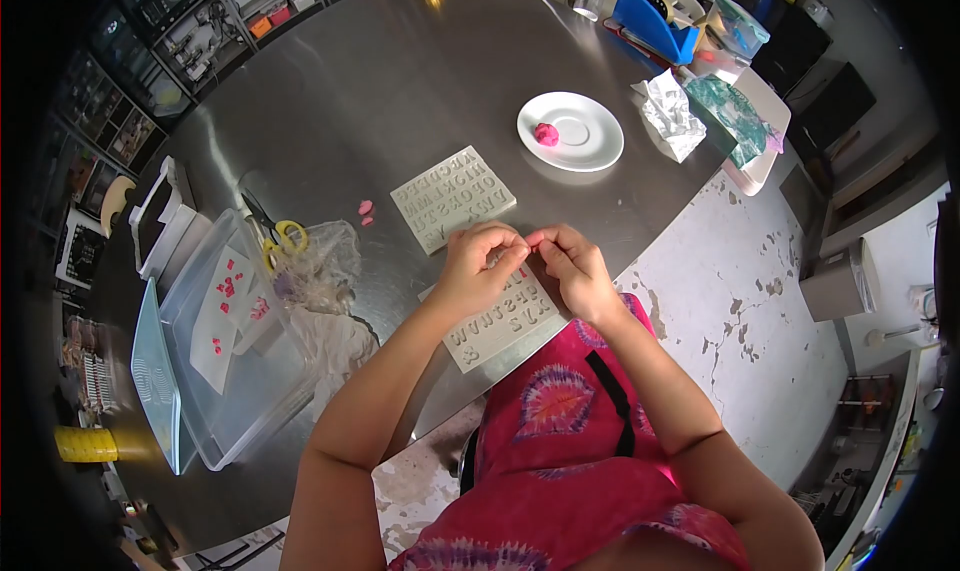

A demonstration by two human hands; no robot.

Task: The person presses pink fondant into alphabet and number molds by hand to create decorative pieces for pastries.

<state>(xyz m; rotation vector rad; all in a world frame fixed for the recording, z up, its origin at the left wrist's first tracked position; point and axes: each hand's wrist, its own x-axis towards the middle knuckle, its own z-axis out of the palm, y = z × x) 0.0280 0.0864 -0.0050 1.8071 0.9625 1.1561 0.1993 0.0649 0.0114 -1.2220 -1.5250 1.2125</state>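
- Head view, hands: left hand (482,268) and right hand (577,271) meet fingertip to fingertip, both pinched narrow on a pink bit (534,239). The piece is very small, which probably explains the tip-only grip, with the other fingers curled clear.
- Head view, position: the bit is held just above the near letter mould (500,329), which lies at the table's (400,81) edge against the person's body. Wrists appear to rest on or just over the mould, likely for steadiness.
- Head view, look of the bit: bright pink, soft-looking, mostly hidden by the fingertips; shape cannot be told.
- Head view, surroundings: a second letter mould (452,199) lies just beyond the hands, with two pink crumbs (365,212) beside it. A white saucer (590,151) holds a pink lump (546,134), within reach to the right. Yellow-handled scissors (278,235) and a clear tray (250,391) lie left.
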